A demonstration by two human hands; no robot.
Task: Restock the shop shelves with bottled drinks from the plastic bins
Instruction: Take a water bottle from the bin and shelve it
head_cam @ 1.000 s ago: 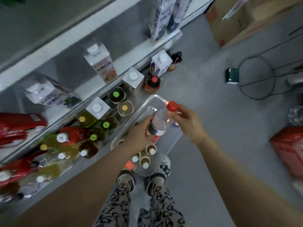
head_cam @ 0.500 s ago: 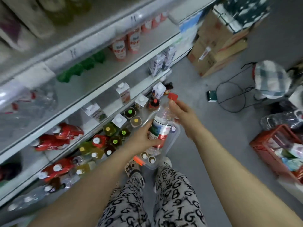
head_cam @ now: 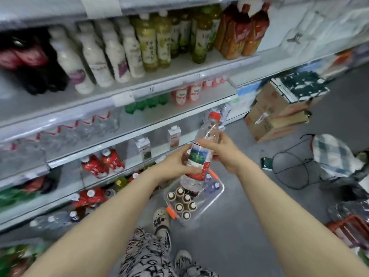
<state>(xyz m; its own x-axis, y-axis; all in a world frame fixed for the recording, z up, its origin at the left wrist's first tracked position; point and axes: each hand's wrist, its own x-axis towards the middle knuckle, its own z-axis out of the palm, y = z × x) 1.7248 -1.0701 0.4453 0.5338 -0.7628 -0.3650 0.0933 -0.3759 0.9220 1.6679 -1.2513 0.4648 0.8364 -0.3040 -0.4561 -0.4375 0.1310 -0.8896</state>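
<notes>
Both left hand (head_cam: 171,164) and right hand (head_cam: 225,154) curl round a clear red-capped plastic bottle (head_cam: 199,155) above the transparent plastic bin (head_cam: 212,203); grey floor (head_cam: 259,212) spreads rightward.

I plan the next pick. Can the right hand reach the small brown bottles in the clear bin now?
Probably not yet: the right hand and left hand both grip the water bottle above the clear bin. No lid covers the brown bottles, so a freed hand could likely reach them.

Clear red-capped water bottle (head_cam: 200,157), tilted, above clear bin (head_cam: 218,193) of bottles (head_cam: 186,198)
</notes>
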